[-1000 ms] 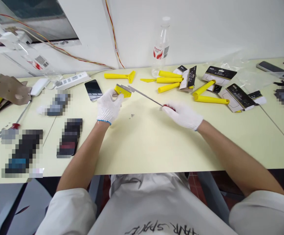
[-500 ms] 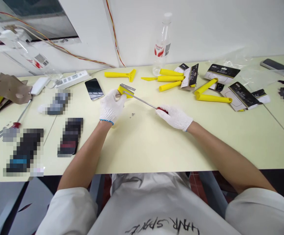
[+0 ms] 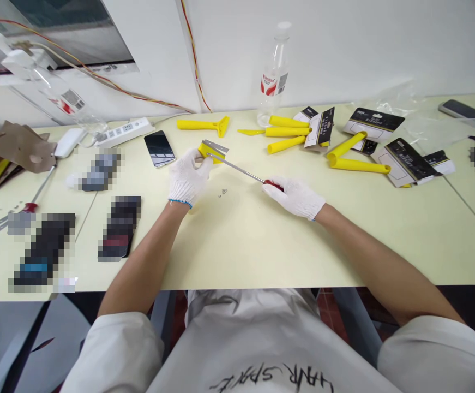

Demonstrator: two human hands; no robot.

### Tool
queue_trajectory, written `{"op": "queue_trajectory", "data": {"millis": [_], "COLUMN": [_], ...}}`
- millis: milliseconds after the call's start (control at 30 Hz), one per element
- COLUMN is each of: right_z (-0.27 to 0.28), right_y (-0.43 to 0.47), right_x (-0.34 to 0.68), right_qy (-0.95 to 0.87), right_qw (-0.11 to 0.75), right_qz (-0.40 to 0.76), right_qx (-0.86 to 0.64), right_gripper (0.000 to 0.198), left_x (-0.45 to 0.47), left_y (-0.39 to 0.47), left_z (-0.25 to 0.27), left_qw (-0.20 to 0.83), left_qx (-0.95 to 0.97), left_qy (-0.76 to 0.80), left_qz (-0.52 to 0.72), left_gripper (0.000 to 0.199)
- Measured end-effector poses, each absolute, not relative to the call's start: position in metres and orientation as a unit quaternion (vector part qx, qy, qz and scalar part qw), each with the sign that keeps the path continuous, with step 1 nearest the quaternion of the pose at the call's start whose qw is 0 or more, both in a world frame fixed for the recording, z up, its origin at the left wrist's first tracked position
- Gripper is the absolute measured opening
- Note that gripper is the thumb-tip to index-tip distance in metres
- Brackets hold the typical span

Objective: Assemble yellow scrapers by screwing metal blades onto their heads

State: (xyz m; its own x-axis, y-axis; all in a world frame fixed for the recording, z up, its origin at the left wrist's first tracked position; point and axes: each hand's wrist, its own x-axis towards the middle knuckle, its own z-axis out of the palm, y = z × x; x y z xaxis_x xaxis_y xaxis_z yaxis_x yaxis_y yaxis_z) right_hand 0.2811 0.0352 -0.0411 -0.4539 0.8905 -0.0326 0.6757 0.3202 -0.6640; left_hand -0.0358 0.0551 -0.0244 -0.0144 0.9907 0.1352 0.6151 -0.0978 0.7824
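Head view: since a second ago, the screwdriver [image 3: 239, 170] tip has shifted from beside the metal blade [image 3: 221, 146] onto the scraper head [image 3: 216, 152].
Meaning: the tip seems set at a fastener.
Left hand [image 3: 188, 176]: fingers pinching the scraper head.
Right hand [image 3: 294, 196]: fingers wrapped around the red handle [image 3: 274, 185].
Scraper head: yellow, tilted, beyond the left fingertips, blade along its far edge.

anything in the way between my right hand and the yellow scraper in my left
Nothing visible blocks it. Only the screwdriver, held in your right hand, spans the gap, its tip at the yellow scraper in your left hand. Small metal bits lie on the table, off that line.
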Motion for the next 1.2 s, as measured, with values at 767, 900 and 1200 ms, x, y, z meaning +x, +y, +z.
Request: {"op": "queue_trajectory", "data": {"millis": [767, 900, 1200], "right_z": [-0.039, -0.026, -0.019], "right_y": [0.016, 0.008, 0.011], "right_x": [0.275, 0.274, 0.282], "right_qy": [-0.797, -0.769, -0.67], "right_qw": [0.166, 0.191, 0.138], "right_qz": [0.139, 0.204, 0.463], "right_qx": [-0.564, -0.576, -0.564], "right_gripper": [0.038, 0.04, 0.042], "left_x": [-0.039, -0.037, -0.031], "left_y": [0.062, 0.059, 0.055], "left_z": [-0.037, -0.037, -0.036], "left_qw": [0.08, 0.022, 0.014], "left_qx": [0.665, 0.675, 0.683], "left_qy": [0.647, 0.654, 0.662], "left_qz": [0.365, 0.341, 0.309], "left_gripper": [0.009, 0.005, 0.005]}}
